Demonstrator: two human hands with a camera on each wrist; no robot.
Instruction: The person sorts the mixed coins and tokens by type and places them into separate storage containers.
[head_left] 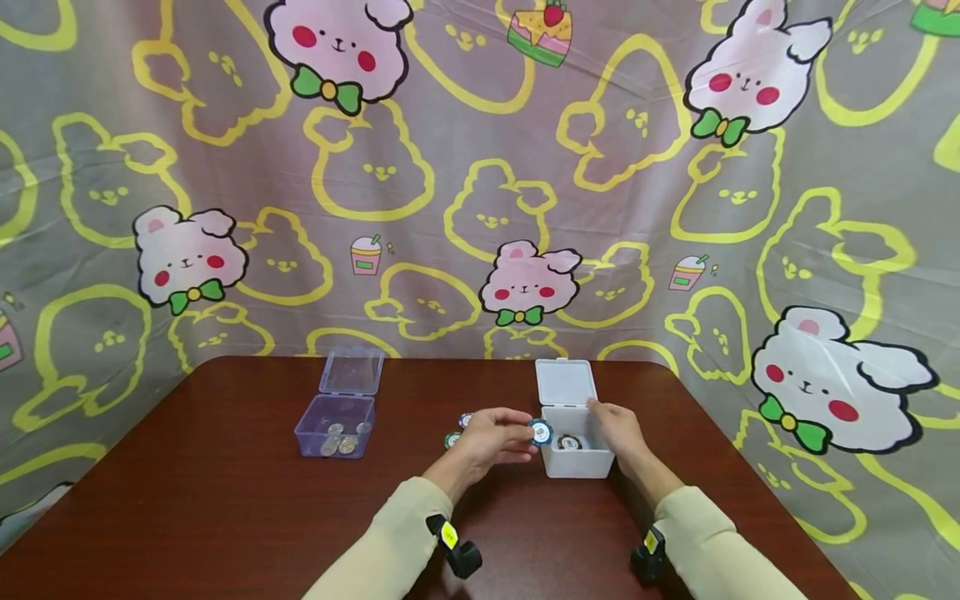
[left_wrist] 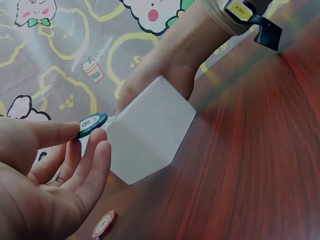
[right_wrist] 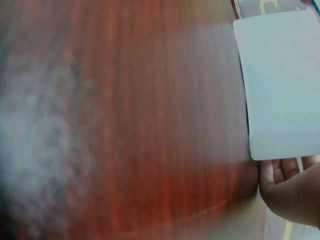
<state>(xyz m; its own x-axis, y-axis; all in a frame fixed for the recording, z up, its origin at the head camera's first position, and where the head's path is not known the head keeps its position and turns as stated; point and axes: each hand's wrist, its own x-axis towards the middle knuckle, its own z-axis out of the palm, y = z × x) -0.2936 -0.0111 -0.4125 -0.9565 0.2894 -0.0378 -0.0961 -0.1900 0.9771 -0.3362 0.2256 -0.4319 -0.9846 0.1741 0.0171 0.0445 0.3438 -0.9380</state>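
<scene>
1. Chip (head_left: 540, 432), blue-edged, sits in the left hand (head_left: 497, 439), at the left rim of the white box (head_left: 577, 467). Whether it is over the opening or just outside, I cannot tell.
2. Left fingers pinch it at the edge; the others lie loosely bent and close together, holding nothing.
3. Right hand (head_left: 621, 429) touches the box's right side. Its fingers lie side by side, but the tips are partly hidden, so I cannot tell how firmly they hold.
4. Likeliest slip: the pinch takes only the edge, so a small twist could tip the chip out, and if dropped short of the rim it would hit the table (head_left: 225, 475).
5. Box could slide or tilt if the right hand pushed unevenly; it looks light.
6. Left hand could brush the green chip (head_left: 452, 439) or red chip (left_wrist: 104, 225) if lowered.
7. Writing: the chip's face has a central mark, too small to read surely. Dark characters on the yellow wrist label (head_left: 448, 535) are illegible too. No brand can be read.
</scene>
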